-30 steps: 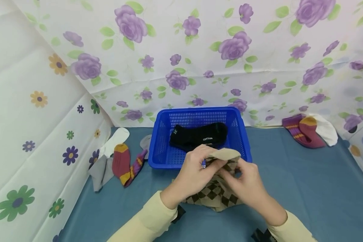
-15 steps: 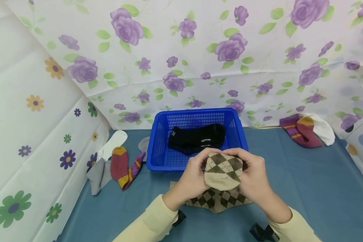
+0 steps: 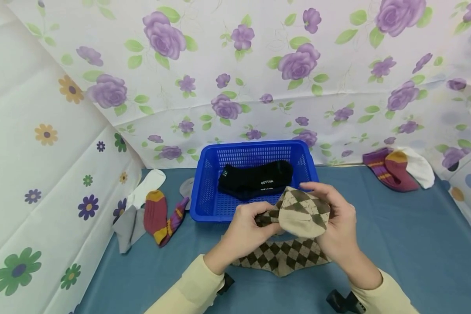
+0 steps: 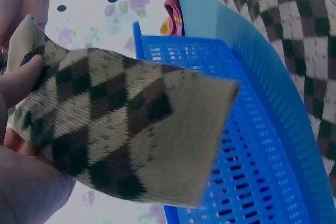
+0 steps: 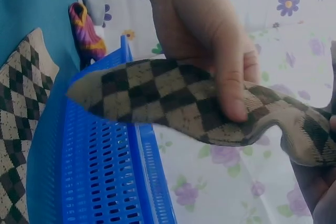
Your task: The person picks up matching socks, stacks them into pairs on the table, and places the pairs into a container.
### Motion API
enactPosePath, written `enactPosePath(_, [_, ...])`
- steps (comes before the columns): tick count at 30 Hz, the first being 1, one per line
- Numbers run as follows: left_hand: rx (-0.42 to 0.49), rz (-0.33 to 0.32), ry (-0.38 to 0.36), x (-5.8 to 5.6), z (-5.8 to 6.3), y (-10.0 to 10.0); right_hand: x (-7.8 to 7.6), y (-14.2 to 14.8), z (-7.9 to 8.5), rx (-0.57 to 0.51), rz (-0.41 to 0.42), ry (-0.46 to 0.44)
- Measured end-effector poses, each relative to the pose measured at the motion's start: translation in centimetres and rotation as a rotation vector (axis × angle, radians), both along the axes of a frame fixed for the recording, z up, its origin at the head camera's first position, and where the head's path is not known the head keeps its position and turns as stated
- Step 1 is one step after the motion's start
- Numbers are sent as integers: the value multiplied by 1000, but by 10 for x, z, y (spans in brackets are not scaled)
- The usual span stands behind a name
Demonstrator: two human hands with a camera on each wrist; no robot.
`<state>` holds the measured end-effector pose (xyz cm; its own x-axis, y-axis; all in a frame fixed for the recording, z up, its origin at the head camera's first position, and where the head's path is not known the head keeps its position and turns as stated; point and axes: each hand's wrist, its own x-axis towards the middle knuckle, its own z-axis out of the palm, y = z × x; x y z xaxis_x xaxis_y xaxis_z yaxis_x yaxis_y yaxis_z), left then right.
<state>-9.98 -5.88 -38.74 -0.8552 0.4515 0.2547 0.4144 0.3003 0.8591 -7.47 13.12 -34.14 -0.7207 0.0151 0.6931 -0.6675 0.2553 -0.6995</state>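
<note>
Currently, a beige-and-brown checked sock (image 3: 304,213) is held between both hands, above the bench (image 3: 380,244), at the near side of the blue basket (image 3: 196,187). Left hand (image 3: 245,230): grip pinching the sock, thumb laid on its face. Right hand (image 3: 340,229): grip curled round the other end, where a plain beige patch faces the head camera; one finger stretched above the fabric. Matching sock (image 3: 280,257) lies on the bench below the hands, bent at mid-length. Black socks (image 3: 255,179), lettered COTTON, rest inside the basket. Left of basket: white sock (image 3: 148,185), grey sock (image 3: 126,226), maroon-and-yellow sock (image 3: 155,213). Far right: second maroon sock (image 3: 403,178) partly over second white sock (image 3: 423,170)
</note>
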Motion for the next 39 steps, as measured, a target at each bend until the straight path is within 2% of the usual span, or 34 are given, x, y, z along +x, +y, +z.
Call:
enactPosePath(8, [-124,6,24,-6,-4,-22,-3,8,-5,-103,20,32])
enactPosePath(15, [-199,37,-54,-9,-1,-49,-6,17,-8,-87,-54,-16])
enactPosePath(21, [-313,-14,-90,-14,3,-74,-10,26,-11,-229,24,-28])
enactPosePath(24, [-358,-26,-105,-16,4,-86,-9,30,-13,-245,8,-24])
enactPosePath(29, [-305,51,-122,-15,7,-98,-5,35,-13,-214,-79,-45])
enactPosePath(34, [-199,171,-70,-16,8,-102,-5,37,-10,-137,-225,-82])
enactPosePath(36, [-159,228,-46,-17,8,-103,-5,38,-10,-152,-249,-91])
enactPosePath(39, [-97,306,-28,-18,7,-105,-6,41,-12,-198,-235,-111])
